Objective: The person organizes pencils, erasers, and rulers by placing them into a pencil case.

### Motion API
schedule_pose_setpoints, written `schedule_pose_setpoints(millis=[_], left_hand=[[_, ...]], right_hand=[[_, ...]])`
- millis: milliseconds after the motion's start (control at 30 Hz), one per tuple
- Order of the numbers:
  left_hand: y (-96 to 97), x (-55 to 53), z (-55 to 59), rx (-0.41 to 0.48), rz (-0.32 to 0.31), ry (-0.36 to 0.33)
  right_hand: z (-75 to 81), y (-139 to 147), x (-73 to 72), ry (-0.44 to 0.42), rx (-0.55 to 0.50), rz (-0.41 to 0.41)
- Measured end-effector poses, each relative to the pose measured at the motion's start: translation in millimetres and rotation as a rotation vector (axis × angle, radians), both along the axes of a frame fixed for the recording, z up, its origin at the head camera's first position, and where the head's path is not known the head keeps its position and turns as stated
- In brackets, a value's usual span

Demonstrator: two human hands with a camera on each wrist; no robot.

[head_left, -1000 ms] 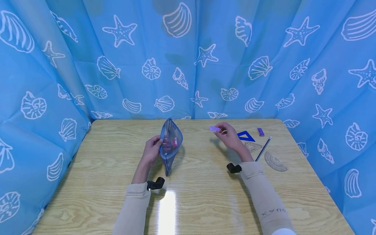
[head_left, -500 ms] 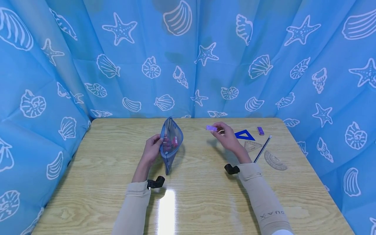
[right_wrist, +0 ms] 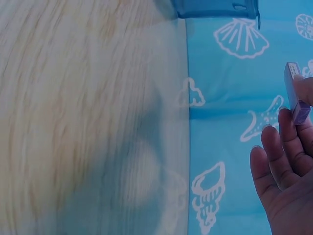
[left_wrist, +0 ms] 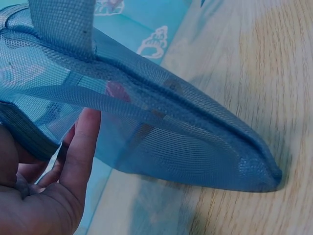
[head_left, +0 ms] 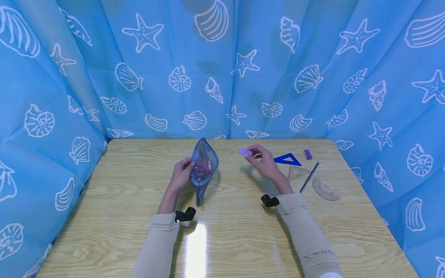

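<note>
Well, blue pouch (head_left: pixel 204 182) (red block (head_left: pixel 208 167) inside).

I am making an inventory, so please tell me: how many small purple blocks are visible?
2: one purple block pinched in the right hand, another purple block at the table's back right. The pouch might hide more.

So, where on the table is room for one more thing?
Bare table: left of the left hand, between pouch and right hand, and nearer than the protractor. Crowded: right of that hand, with blue triangle, clear triangle, pencil, purple block.
</note>
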State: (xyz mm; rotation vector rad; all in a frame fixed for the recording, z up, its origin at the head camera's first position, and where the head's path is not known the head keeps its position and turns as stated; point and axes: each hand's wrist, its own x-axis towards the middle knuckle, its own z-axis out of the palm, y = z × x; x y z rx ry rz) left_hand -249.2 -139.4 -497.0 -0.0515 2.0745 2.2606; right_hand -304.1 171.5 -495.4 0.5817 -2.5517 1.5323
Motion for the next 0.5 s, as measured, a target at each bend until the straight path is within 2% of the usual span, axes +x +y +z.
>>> schedule_pose_setpoints(millis=[200, 500], left_hand=[[0.2, 0.2, 0.4, -0.024, 0.004, -0.006], [0.9, -0.3, 0.3, -0.04, 0.014, -0.006]], right_hand=[[3.4, -14, 1.5, 0.053, -0.007, 0.016], [16.9, -38, 1.4, -0.014, 0.022, 0.054]])
